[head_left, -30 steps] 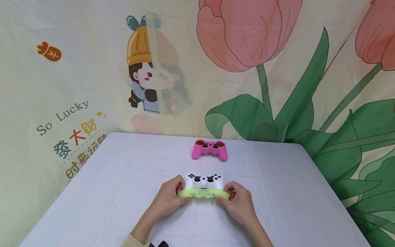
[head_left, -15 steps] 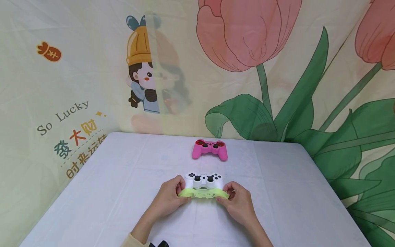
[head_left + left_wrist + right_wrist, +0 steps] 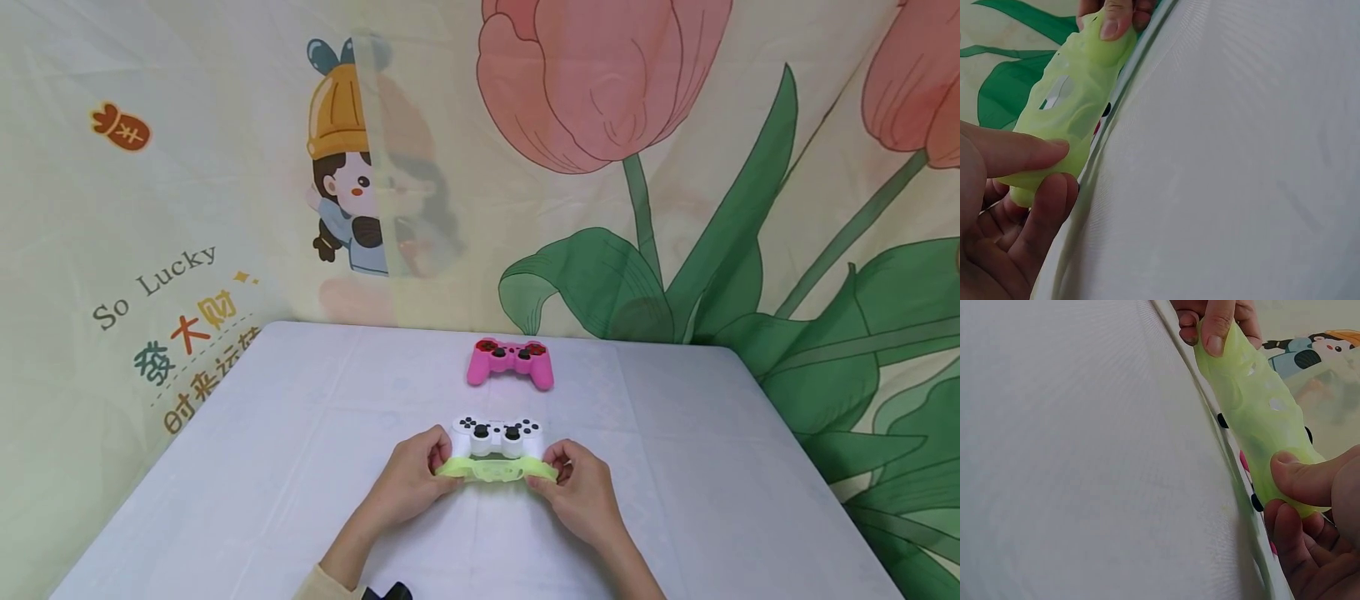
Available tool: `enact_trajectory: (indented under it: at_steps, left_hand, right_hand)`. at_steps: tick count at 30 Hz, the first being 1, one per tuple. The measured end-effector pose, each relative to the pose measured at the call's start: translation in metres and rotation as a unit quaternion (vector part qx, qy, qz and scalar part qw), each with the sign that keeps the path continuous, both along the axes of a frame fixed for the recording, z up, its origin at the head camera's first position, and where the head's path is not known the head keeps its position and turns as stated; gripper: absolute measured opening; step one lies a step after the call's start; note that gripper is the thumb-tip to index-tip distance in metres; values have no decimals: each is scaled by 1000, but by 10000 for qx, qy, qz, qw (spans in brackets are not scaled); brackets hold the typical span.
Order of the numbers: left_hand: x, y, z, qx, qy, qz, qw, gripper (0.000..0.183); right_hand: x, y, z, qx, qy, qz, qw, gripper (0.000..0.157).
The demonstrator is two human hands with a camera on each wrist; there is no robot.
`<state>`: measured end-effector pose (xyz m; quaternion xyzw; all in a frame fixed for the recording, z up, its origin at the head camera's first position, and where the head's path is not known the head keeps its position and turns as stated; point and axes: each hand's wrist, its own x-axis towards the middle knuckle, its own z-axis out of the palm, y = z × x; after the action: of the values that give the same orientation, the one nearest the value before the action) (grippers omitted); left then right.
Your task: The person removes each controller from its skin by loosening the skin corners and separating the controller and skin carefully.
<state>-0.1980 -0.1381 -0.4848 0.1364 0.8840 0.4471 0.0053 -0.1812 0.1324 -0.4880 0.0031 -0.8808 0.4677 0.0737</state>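
A white game controller (image 3: pixel 497 437) with black sticks and buttons faces up between my hands. Its near side and grips sit in a translucent yellow-green silicone sleeve (image 3: pixel 493 471). My left hand (image 3: pixel 412 477) pinches the sleeve's left end between thumb and fingers. On the right end, my right hand (image 3: pixel 583 490) does the same. Both wrist views show the sleeve's near face (image 3: pixel 1079 106) with cut-out holes, and the thumbs pressing on it (image 3: pixel 1254 419). Most of the controller is hidden behind the sleeve there.
A pink controller (image 3: pixel 510 363) with red button areas lies farther back on the white-covered table (image 3: pixel 675 467). A small black object (image 3: pixel 392 592) shows at the bottom edge by the left sleeve cuff. Behind the table hangs a printed cloth (image 3: pixel 450 275) with tulips.
The white controller has tipped slightly upward and away, showing a little more of its top face above the sleeve. Both hands keep their grip and have barely moved.
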Motion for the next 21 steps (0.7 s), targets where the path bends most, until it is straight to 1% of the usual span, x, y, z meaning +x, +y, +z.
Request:
enact_trajectory:
  at_steps: [6, 11, 21]
  left_hand:
    - [-1, 0, -2, -5, -13, -25, 10000, 39]
    - [-1, -1, -2, 21, -20, -19, 10000, 39]
    - [1, -1, 0, 202, -118, -201, 9995, 38]
  right_hand:
    - [0, 0, 0, 47, -2, -8, 10000, 35]
    - [0, 1, 0, 59, 32, 62, 10000, 34]
    - [1, 4, 0, -55, 53, 287, 9996, 32]
